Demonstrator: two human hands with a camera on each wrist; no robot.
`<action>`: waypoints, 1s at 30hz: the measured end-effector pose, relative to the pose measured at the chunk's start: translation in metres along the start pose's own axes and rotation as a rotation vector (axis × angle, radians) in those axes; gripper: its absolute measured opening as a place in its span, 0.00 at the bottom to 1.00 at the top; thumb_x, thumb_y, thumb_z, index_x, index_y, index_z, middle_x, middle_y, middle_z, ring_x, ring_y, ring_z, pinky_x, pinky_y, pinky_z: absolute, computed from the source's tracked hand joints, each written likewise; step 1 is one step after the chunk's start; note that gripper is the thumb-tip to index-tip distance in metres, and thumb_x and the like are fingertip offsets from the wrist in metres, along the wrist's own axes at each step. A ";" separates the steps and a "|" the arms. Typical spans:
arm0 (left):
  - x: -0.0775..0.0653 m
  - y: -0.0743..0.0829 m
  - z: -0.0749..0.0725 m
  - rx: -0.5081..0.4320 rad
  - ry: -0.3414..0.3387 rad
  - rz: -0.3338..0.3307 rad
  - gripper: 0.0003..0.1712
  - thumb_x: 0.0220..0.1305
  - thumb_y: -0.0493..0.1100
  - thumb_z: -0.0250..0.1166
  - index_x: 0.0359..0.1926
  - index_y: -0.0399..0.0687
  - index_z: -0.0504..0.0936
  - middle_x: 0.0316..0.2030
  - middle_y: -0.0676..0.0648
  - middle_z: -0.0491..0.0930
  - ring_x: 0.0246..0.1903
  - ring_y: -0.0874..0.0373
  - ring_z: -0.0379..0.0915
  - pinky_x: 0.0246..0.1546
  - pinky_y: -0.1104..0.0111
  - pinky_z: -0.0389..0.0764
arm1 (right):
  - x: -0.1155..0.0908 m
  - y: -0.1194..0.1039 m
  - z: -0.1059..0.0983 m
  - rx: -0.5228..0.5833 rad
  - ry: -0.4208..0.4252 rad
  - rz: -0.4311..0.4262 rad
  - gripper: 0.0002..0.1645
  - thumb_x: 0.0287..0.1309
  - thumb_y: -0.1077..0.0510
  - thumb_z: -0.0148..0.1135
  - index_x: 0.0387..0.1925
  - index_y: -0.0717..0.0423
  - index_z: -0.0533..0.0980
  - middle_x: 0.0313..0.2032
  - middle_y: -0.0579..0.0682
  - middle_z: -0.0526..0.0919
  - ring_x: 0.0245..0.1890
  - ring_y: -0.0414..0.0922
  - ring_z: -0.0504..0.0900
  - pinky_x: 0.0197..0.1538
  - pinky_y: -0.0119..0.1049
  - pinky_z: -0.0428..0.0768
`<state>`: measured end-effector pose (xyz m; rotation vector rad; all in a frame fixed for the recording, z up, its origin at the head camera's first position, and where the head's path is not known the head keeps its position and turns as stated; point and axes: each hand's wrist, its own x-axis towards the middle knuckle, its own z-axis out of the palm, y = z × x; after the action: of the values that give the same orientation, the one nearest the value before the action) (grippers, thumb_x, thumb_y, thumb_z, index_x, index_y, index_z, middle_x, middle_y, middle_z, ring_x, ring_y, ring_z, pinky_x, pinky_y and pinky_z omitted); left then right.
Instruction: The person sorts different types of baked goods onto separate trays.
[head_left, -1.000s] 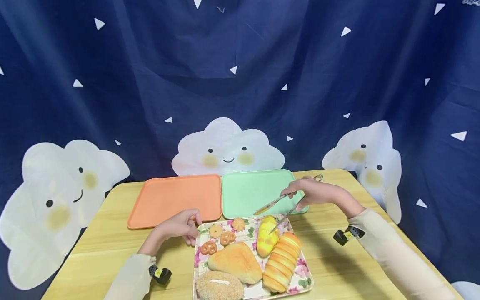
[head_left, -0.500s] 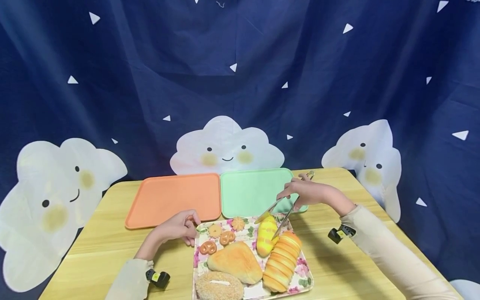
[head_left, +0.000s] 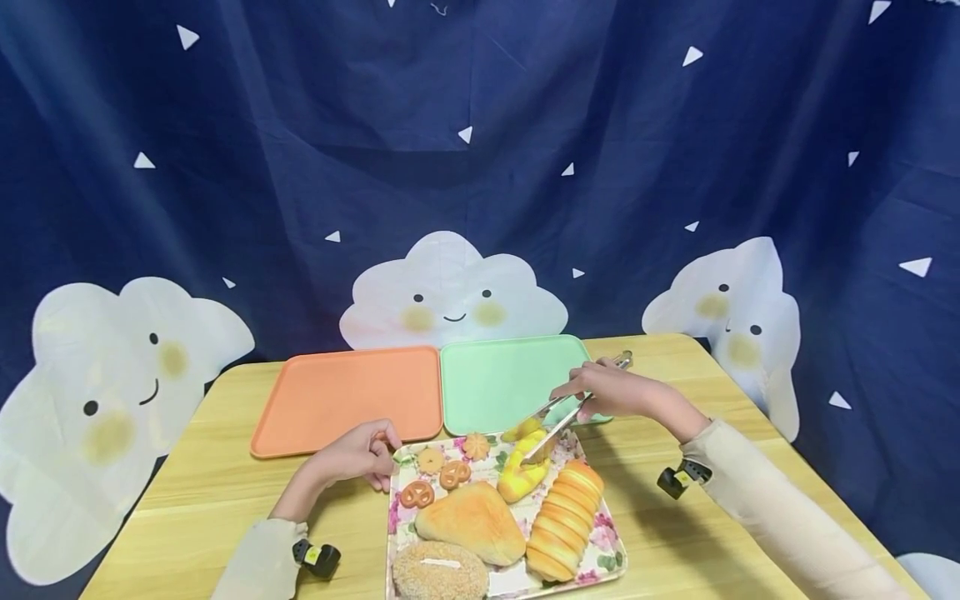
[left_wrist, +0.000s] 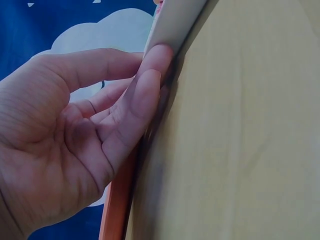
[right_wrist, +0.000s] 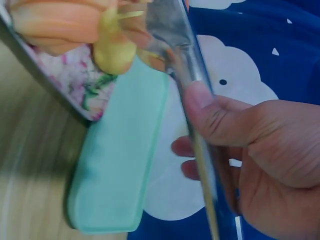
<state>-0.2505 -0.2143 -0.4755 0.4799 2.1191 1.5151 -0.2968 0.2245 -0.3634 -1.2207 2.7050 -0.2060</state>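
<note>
My right hand [head_left: 611, 390] grips a pair of metal tongs [head_left: 558, 427], its thumb laid along one arm in the right wrist view. The tips of the tongs are closed around a yellow bread roll [head_left: 517, 479], which looks bent between them over the back of a flower-patterned tray [head_left: 606, 560]. At that tray's back left corner, my left hand [head_left: 356, 454] pinches the rim; in the left wrist view the fingertips sit against its outer wall [left_wrist: 172, 27]. A ridged long loaf [head_left: 566, 521] lies just right of the yellow roll.
Also on the flowered tray are a smooth wedge-shaped bread [head_left: 472, 523], a crumb-coated bun [head_left: 441, 573], two small pretzels [head_left: 417, 495] and two cookies [head_left: 476, 447]. Behind it stand an orange tray [head_left: 356, 396] and a green tray [head_left: 510, 379], side by side on the wooden table [head_left: 202, 492].
The tongs have lowered and closed on the yellow bread roll, which has shifted left and turned, away from the ridged loaf. My left hand stays at the tray's corner.
</note>
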 end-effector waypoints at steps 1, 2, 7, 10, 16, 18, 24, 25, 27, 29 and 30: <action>0.000 0.000 0.000 -0.002 0.001 -0.001 0.17 0.60 0.29 0.63 0.47 0.29 0.66 0.21 0.46 0.79 0.23 0.53 0.84 0.26 0.65 0.87 | -0.001 0.002 0.001 0.000 0.014 -0.016 0.30 0.52 0.54 0.74 0.59 0.47 0.82 0.25 0.38 0.69 0.28 0.36 0.58 0.38 0.35 0.52; 0.000 0.000 0.000 -0.001 0.002 -0.002 0.17 0.60 0.29 0.63 0.47 0.29 0.66 0.21 0.46 0.79 0.23 0.53 0.84 0.26 0.65 0.87 | -0.003 0.004 0.002 0.000 0.034 -0.038 0.30 0.52 0.51 0.73 0.59 0.47 0.82 0.26 0.38 0.70 0.28 0.35 0.58 0.38 0.35 0.52; 0.000 0.000 -0.001 -0.004 0.005 -0.001 0.17 0.60 0.29 0.65 0.46 0.30 0.67 0.21 0.45 0.80 0.23 0.53 0.83 0.26 0.64 0.87 | -0.013 0.012 0.002 0.018 0.095 -0.095 0.38 0.46 0.38 0.61 0.59 0.49 0.82 0.29 0.37 0.74 0.31 0.34 0.59 0.42 0.39 0.54; 0.000 0.000 -0.001 -0.003 0.007 0.000 0.17 0.60 0.30 0.65 0.46 0.30 0.67 0.21 0.45 0.80 0.23 0.53 0.83 0.26 0.65 0.87 | -0.017 0.014 -0.002 0.007 0.105 -0.096 0.40 0.43 0.36 0.57 0.58 0.48 0.83 0.32 0.37 0.77 0.32 0.35 0.59 0.44 0.42 0.55; -0.001 -0.002 -0.002 -0.005 0.004 -0.005 0.18 0.60 0.29 0.65 0.46 0.30 0.66 0.22 0.45 0.80 0.23 0.53 0.84 0.26 0.66 0.87 | -0.014 0.011 -0.009 -0.048 0.109 -0.023 0.35 0.41 0.56 0.76 0.57 0.45 0.84 0.38 0.37 0.81 0.37 0.38 0.65 0.52 0.54 0.59; 0.000 -0.002 -0.002 -0.008 0.002 -0.001 0.18 0.60 0.29 0.65 0.46 0.29 0.66 0.22 0.45 0.80 0.23 0.53 0.84 0.26 0.66 0.87 | -0.011 0.009 -0.011 -0.089 0.116 -0.006 0.37 0.38 0.64 0.78 0.56 0.44 0.84 0.38 0.38 0.81 0.39 0.40 0.67 0.56 0.60 0.60; 0.000 -0.001 -0.001 -0.001 0.006 0.001 0.18 0.61 0.29 0.65 0.46 0.29 0.66 0.22 0.45 0.80 0.22 0.54 0.83 0.25 0.66 0.87 | 0.001 0.002 -0.012 -0.204 0.126 -0.028 0.35 0.37 0.65 0.79 0.52 0.41 0.86 0.37 0.40 0.80 0.40 0.41 0.70 0.65 0.71 0.60; 0.000 -0.001 -0.001 0.002 0.006 0.000 0.18 0.60 0.29 0.65 0.46 0.29 0.66 0.22 0.45 0.80 0.22 0.54 0.83 0.25 0.66 0.87 | 0.003 0.002 -0.012 -0.216 0.132 -0.037 0.33 0.37 0.64 0.79 0.51 0.41 0.87 0.36 0.40 0.80 0.39 0.41 0.70 0.65 0.71 0.61; 0.000 -0.001 -0.001 0.005 0.007 0.001 0.18 0.60 0.29 0.65 0.46 0.29 0.66 0.22 0.45 0.80 0.22 0.54 0.83 0.25 0.67 0.87 | 0.004 0.002 -0.010 -0.230 0.149 -0.049 0.31 0.37 0.63 0.79 0.49 0.41 0.87 0.35 0.40 0.80 0.37 0.40 0.68 0.65 0.69 0.63; 0.000 -0.001 0.000 0.006 0.006 0.003 0.18 0.60 0.30 0.65 0.46 0.29 0.66 0.22 0.45 0.80 0.22 0.54 0.83 0.25 0.67 0.87 | 0.004 0.003 -0.009 -0.227 0.175 -0.066 0.28 0.37 0.61 0.79 0.47 0.42 0.88 0.33 0.40 0.80 0.36 0.39 0.67 0.63 0.68 0.64; 0.000 -0.001 0.000 0.005 0.007 0.003 0.18 0.60 0.30 0.65 0.46 0.29 0.66 0.22 0.45 0.80 0.22 0.54 0.83 0.25 0.67 0.87 | 0.003 0.004 -0.008 -0.225 0.189 -0.076 0.27 0.37 0.61 0.79 0.46 0.43 0.88 0.32 0.39 0.80 0.35 0.39 0.67 0.62 0.67 0.65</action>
<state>-0.2504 -0.2148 -0.4763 0.4809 2.1284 1.5157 -0.3034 0.2252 -0.3565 -1.4348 2.9104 -0.0268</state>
